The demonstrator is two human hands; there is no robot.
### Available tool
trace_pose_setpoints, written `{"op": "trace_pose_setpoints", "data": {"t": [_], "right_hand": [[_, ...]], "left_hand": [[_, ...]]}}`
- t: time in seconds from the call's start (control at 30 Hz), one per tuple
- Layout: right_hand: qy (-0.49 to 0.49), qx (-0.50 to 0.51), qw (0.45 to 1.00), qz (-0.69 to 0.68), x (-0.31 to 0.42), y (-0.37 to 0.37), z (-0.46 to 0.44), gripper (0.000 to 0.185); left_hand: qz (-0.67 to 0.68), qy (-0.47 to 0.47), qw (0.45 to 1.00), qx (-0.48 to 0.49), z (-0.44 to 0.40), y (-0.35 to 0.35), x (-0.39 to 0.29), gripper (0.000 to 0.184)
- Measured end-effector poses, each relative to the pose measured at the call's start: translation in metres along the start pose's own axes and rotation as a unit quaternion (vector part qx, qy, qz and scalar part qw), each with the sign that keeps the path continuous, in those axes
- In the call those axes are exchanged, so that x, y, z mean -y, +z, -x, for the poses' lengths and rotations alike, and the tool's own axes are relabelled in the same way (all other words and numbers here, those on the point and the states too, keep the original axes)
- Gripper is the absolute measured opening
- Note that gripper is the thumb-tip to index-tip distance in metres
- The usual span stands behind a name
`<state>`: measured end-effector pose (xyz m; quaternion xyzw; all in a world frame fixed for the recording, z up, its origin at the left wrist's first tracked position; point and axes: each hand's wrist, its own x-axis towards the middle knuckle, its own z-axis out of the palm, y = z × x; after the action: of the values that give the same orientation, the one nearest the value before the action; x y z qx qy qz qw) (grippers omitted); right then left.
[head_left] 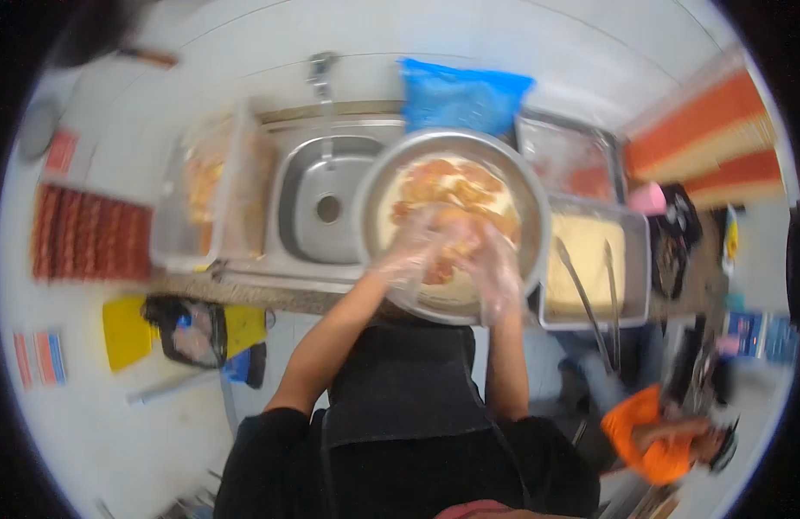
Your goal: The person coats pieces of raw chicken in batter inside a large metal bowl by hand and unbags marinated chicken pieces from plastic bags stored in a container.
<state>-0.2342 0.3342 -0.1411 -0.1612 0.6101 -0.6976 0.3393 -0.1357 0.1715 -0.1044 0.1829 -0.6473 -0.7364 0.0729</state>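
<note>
A large metal bowl [540, 195] holds pale flour [448, 294] and orange-brown pieces of what looks like raw chicken [435, 177]. Both of my hands wear clear plastic gloves and reach into it from the near side. My left hand [419, 244] curls round a chicken piece [456, 232] near the bowl's middle. From the other side, my right hand [493, 264] closes on the same piece or one beside it. Motion blur and the gloves partly hide the fingertips.
Left of the bowl are a sink [296, 233] with a tap [323, 73] and a clear bin [179, 251] of food pieces. A blue bag [465, 93] stands behind. Tongs [582, 290] rest across a tub [640, 259] of pale powder or batter. A person in orange [646, 437] is at lower right.
</note>
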Motion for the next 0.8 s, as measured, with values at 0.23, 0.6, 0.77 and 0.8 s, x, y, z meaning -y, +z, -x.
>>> {"op": "trace_pose_setpoints", "data": {"t": [0.23,0.6,0.77,0.8], "right_hand": [[-0.095,-0.193,0.968,0.133,0.053,0.010,0.001,0.027],[-0.077,0.063,0.717,0.690,0.009,0.056,-0.045,0.026],[-0.108,0.049,0.802,0.585,0.075,0.215,-0.048,0.023],[-0.109,0.066,0.818,0.561,0.084,0.247,-0.047,0.023]], "left_hand": [[-0.186,0.005,0.983,-0.001,0.022,-0.025,-0.037,0.053],[-0.079,0.033,0.968,-0.235,0.203,-0.185,-0.057,0.038],[-0.048,0.012,0.923,-0.383,0.267,-0.264,-0.043,0.027],[-0.054,0.014,0.912,-0.407,0.276,-0.280,-0.043,0.025]]}}
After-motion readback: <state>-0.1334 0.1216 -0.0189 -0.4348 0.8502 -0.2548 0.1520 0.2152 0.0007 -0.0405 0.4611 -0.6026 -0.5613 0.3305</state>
